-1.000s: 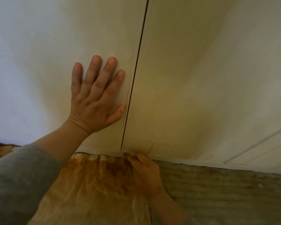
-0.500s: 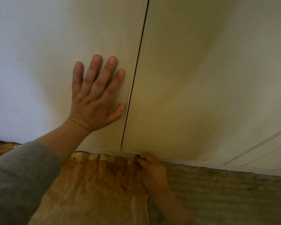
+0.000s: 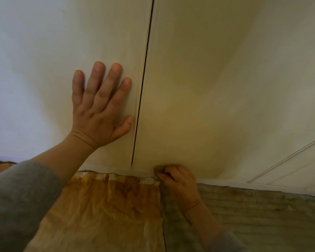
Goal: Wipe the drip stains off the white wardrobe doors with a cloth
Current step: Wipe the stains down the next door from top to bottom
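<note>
White wardrobe doors (image 3: 216, 84) fill view; I brace left hand (image 3: 98, 111) spread flat for steadiness, right hand (image 3: 179, 188) pinching cloth (image 3: 157, 170) at bottom edge.

No text, label, brand, number or sign to read anywhere, also not on the white wardrobe doors (image 3: 216, 79).
</note>
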{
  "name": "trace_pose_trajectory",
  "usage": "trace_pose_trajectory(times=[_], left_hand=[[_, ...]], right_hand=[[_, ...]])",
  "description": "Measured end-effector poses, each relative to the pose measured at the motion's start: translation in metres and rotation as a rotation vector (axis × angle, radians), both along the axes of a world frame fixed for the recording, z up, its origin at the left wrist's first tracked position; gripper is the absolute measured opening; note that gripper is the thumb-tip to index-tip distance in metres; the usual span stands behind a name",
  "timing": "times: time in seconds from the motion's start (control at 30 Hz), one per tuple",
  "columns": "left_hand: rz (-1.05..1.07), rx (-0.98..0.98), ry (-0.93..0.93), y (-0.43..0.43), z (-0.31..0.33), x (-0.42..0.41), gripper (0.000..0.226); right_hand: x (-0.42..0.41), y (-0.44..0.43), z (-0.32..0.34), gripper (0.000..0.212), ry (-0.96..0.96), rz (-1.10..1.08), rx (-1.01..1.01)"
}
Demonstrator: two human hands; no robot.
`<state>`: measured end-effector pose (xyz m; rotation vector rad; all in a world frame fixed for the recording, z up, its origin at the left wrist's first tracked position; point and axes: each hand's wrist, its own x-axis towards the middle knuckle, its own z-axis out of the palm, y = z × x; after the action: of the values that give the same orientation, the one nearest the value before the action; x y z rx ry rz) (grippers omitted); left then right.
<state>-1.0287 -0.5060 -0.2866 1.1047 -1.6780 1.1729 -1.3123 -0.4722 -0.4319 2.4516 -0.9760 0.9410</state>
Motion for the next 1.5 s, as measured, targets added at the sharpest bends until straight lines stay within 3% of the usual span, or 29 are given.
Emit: trace_pose_trajectory(times=[0.07, 0.17, 0.37, 0.47, 0.53, 0.6, 0.7, 0.77, 0.9, 0.97, 1.1, 1.17, 1.3, 1.4, 1.5], left_hand=[[-0.004, 0.007, -0.002, 0.000, 0.000, -0.001, 0.077], [-0.012, 0.020, -0.004, 0.002, -0.001, 0.001, 0.078], [-0.008, 0.027, 0.012, 0.001, 0.000, 0.000, 0.077], [-0.025, 0.045, 0.017, 0.003, -0.001, -0.001, 0.078], [-0.036, 0.060, 0.023, 0.005, -0.001, -0.001, 0.078], [-0.049, 0.064, 0.022, 0.005, 0.001, -0.001, 0.078], [-0.058, 0.085, 0.033, 0.008, 0.001, -0.002, 0.078], [-0.058, 0.090, 0.100, 0.009, -0.001, -0.012, 0.077], [-0.028, 0.090, 0.252, 0.007, -0.005, -0.037, 0.083], [-0.023, 0.092, 0.253, 0.006, -0.004, -0.040, 0.085], [-0.025, 0.097, 0.271, 0.008, -0.004, -0.040, 0.081], [-0.022, 0.092, 0.274, 0.007, -0.005, -0.041, 0.080], [-0.016, 0.067, 0.261, 0.005, -0.004, -0.041, 0.081], [-0.001, 0.051, 0.290, 0.005, -0.005, -0.044, 0.080], [0.002, 0.054, 0.340, 0.005, -0.005, -0.050, 0.079]], right_hand=[[-0.002, 0.005, -0.012, 0.018, 0.024, -0.030, 0.107], [0.006, 0.029, 0.003, 0.023, -0.101, -0.070, 0.147], [-0.006, 0.012, 0.070, 0.019, -0.460, -0.187, -0.108], [-0.019, 0.004, 0.034, 0.021, -0.251, -0.141, -0.081], [-0.026, 0.011, 0.001, 0.031, -0.074, -0.173, 0.064], [-0.029, 0.023, -0.012, 0.040, -0.090, -0.228, 0.201], [-0.025, 0.042, 0.004, 0.024, -0.257, -0.220, 0.101], [-0.024, 0.048, 0.031, 0.028, -0.425, -0.215, 0.056], [-0.004, 0.038, 0.068, 0.022, -0.894, -0.317, 0.215], [0.016, 0.031, 0.068, 0.016, -1.034, -0.332, 0.324], [0.026, 0.026, 0.028, 0.008, -0.956, -0.319, 0.377], [0.016, 0.029, 0.002, 0.021, -0.991, -0.422, 0.456], [-0.005, 0.043, -0.014, 0.022, -1.361, -0.684, 0.718], [-0.005, 0.050, 0.023, 0.018, -1.445, -0.519, 0.575], [0.008, 0.045, 0.067, 0.018, -1.372, -0.291, 0.405]])
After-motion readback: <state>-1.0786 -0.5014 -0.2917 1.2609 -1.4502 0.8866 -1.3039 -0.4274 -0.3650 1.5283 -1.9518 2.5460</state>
